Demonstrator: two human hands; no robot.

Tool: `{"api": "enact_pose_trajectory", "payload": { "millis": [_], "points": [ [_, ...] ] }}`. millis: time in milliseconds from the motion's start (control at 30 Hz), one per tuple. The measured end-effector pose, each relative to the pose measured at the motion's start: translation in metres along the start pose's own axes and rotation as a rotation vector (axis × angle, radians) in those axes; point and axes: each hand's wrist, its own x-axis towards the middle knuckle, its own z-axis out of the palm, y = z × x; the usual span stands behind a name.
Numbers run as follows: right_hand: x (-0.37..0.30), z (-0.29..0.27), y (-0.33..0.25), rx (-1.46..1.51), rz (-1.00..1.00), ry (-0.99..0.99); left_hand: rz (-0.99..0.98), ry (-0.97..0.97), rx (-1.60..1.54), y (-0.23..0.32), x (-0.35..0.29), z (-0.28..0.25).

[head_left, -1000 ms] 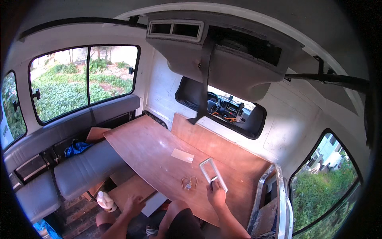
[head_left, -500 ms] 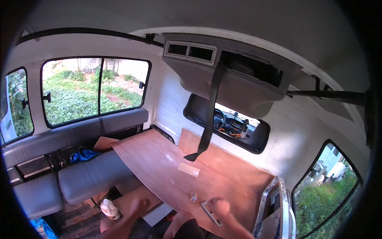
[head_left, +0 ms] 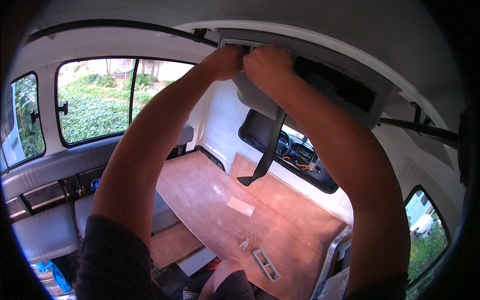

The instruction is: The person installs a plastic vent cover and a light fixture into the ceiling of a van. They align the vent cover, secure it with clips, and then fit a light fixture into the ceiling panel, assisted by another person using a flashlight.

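Both my arms reach up to a grey overhead console. My left hand is closed at the left part of a pale rectangular frame set in the console's face. Right beside it, my right hand is closed at the frame's right part. The fingertips of both hands are hidden in or behind the frame. A similar loose pale frame with openings lies on the brown wooden table, well below my hands.
A black strap hangs from the console over the table. On the tabletop rest a small light board and a looped cord. Grey padded seats line the left side. A dark roof rail runs overhead.
Both hands have risen from low over the table and floor to the console's frame. The loose frame stays on the table, now apart from my right hand. The view has shifted slightly.
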Motion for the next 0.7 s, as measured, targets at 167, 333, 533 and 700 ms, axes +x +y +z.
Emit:
{"api": "enact_pose_trajectory", "payload": {
  "millis": [167, 333, 533, 700],
  "points": [
    [0.007, 0.014, -0.004, -0.002, 0.054, -0.085, 0.027, -0.222, 0.079, -0.019, 0.028, -0.002],
    [0.009, 0.035, 0.014, -0.023, -0.111, 0.066, 0.065, -0.273, 0.117, -0.022, 0.031, -0.006],
    [0.005, 0.042, 0.014, -0.132, -0.160, 0.246, 0.215, 0.110, 0.253, -0.023, 0.010, 0.017],
    [0.004, 0.035, 0.007, -0.176, -0.080, 0.061, 0.189, 0.094, 0.252, -0.025, 0.008, 0.021]
  ]
}}
